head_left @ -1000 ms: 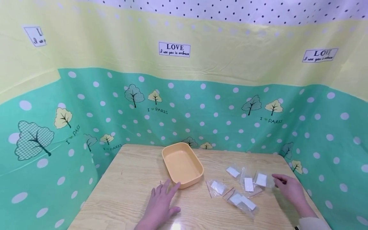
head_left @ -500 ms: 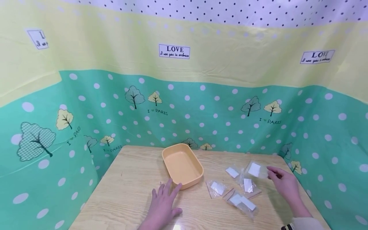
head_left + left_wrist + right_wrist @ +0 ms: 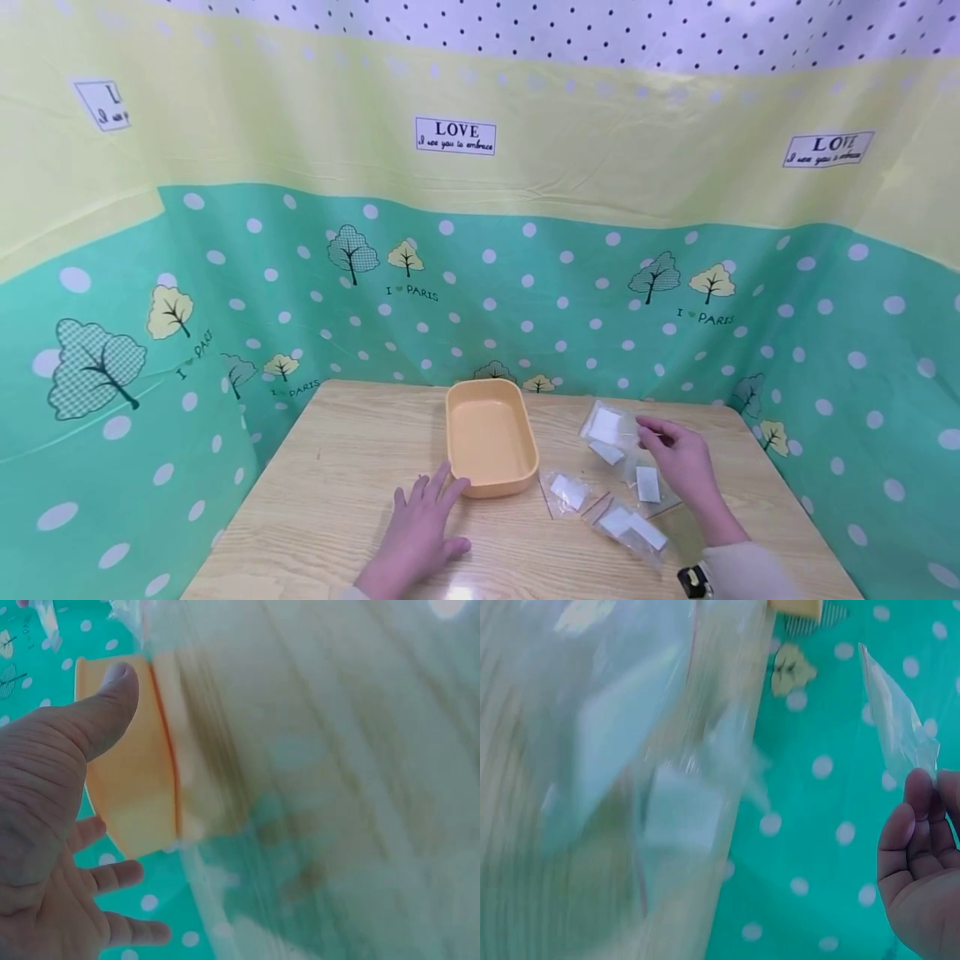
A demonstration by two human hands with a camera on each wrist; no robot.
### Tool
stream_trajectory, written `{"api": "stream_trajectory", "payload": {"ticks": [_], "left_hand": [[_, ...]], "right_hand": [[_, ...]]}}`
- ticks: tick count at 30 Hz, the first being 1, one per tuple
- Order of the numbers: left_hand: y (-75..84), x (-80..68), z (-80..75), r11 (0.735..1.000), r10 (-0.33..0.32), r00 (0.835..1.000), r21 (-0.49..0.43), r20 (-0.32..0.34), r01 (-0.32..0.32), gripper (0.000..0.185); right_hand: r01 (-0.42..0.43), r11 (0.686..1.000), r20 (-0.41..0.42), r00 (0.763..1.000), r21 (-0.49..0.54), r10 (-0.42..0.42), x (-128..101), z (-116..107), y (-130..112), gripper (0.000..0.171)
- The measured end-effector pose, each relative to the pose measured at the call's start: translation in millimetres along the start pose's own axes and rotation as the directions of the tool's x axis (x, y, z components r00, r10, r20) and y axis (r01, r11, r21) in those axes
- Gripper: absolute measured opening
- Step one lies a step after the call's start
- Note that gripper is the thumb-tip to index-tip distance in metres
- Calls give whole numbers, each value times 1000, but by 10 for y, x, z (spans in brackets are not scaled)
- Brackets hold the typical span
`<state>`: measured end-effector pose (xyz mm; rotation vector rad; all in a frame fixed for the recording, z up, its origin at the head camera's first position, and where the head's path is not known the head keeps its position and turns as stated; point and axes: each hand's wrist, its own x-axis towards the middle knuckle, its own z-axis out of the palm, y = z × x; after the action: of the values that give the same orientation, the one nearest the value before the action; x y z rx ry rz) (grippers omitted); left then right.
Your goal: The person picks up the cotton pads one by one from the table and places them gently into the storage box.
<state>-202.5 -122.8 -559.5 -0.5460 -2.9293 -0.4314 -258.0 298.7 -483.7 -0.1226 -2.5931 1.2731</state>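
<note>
The right hand (image 3: 678,457) pinches a small clear plastic bag holding a white square (image 3: 606,423), lifted just right of the shallow orange plastic tray (image 3: 491,439), whose long axis runs near to far. The left hand (image 3: 420,533), fingers spread flat, touches the tray's near corner.

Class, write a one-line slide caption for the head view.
Right hand lifts a clear bag beside the orange tray; left hand touches the tray.

— What's up off the table?
— A clear plastic bag (image 3: 606,423) with a white square inside, tilted, pinched at its edge, just right of the orange tray (image 3: 491,437).
</note>
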Motion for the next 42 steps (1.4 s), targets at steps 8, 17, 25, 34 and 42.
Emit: {"api": "stream_trajectory", "payload": {"ticks": [8,17,25,34,42], "left_hand": [[42,12,-47,999,10,1000,-36,-11,-10,82],[62,-15,-64,996,10,1000,-85,12,-8,85],[58,1,-78,997,3,999,-76,35,-1,81],[91,-10,-128,994,11,999,-112,47,-6,79],[87,3,-163,993,12,999,-114,46,-6,78]], "right_hand": [[17,992,57,998,126,-24,67,484,-349,33],[23,980,120,992,196,-47,30,1152,-561,26],[25,983,168,984,180,-56,-44,1528,-617,28],[67,994,273,958,91,-90,-114,1673,-542,38],[105,993,305,945,60,-118,-107,1677,-561,35]]}}
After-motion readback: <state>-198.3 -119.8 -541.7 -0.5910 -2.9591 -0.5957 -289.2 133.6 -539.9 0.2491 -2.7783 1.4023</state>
